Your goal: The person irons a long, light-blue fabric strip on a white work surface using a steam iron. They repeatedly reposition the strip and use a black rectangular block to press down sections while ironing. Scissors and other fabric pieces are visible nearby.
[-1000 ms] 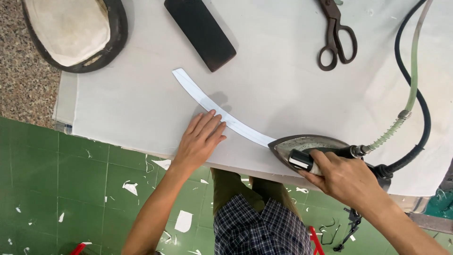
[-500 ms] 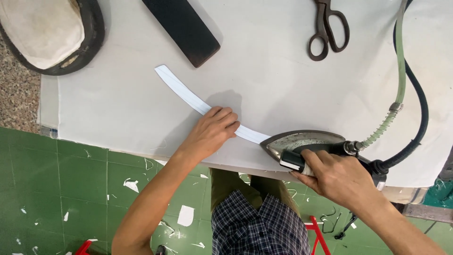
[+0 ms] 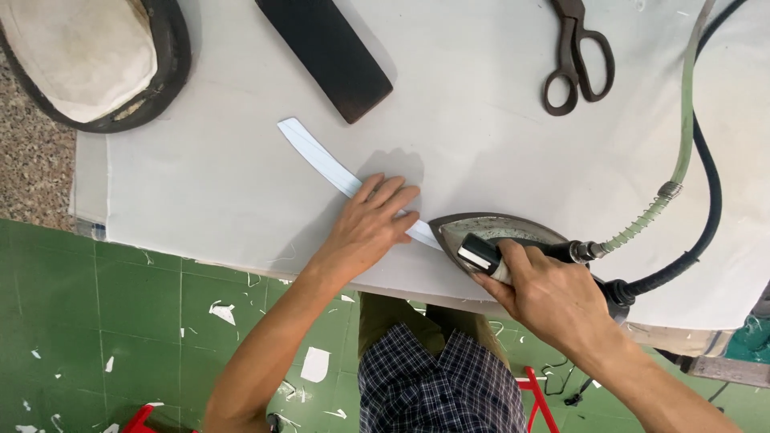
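A curved white fabric strip [image 3: 314, 155] lies on the white padded table [image 3: 481, 120]. My left hand [image 3: 370, 224] rests flat on the strip, fingers spread, pressing it down just left of the iron. My right hand [image 3: 539, 298] grips the black handle of a steam iron [image 3: 486, 232], whose pointed metal nose sits on the strip's right end, close to my left fingertips. A green hose [image 3: 680, 152] and a black cable [image 3: 710, 192] run from the iron's back toward the upper right.
Dark metal scissors [image 3: 579, 56] lie at the top right. A black rectangular block [image 3: 329, 52] lies at the top centre. A round dark-rimmed padded form [image 3: 88, 56] sits at the top left. Below the table edge is a green tiled floor [image 3: 120, 321] with white scraps.
The iron has slid left along the strip, covering more of it, and now nearly touches my left fingers. My left hand has stayed on the strip.
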